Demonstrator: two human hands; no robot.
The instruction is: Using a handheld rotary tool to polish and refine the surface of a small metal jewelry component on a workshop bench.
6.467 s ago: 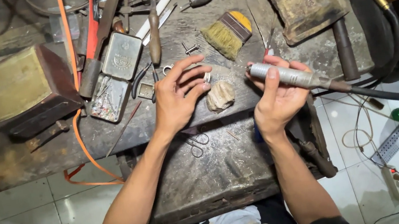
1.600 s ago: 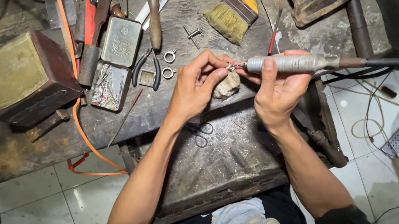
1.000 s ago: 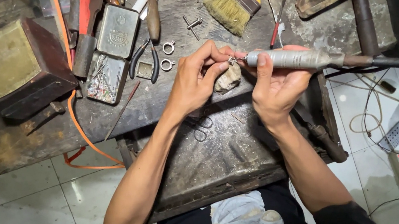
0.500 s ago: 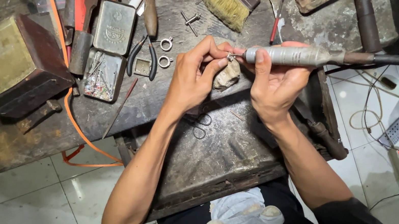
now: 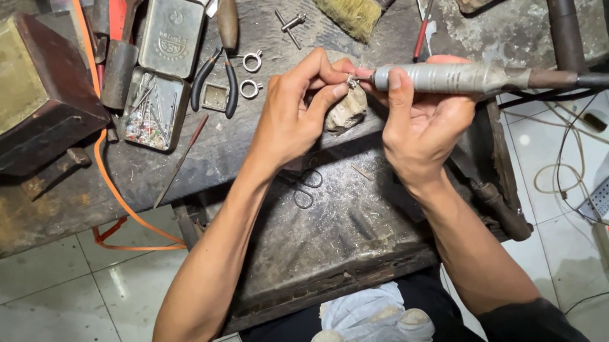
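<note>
At nine o'clock on the worktop (image 5: 240, 156) sits a dark metal block (image 5: 4, 89), then an open tin of small bits (image 5: 155, 118), pliers (image 5: 218, 80) and two loose rings (image 5: 251, 74) lying untouched. The left hand (image 5: 295, 109) has its grip clenched on a tiny silver piece (image 5: 352, 83), propped over a pale bench peg (image 5: 345, 111). The right hand (image 5: 419, 120) is grasping a rotary handpiece (image 5: 457, 79), tip touching that piece at twelve o'clock. Judging by this, grinding is mid-way; the loose rings seem left to do.
</note>
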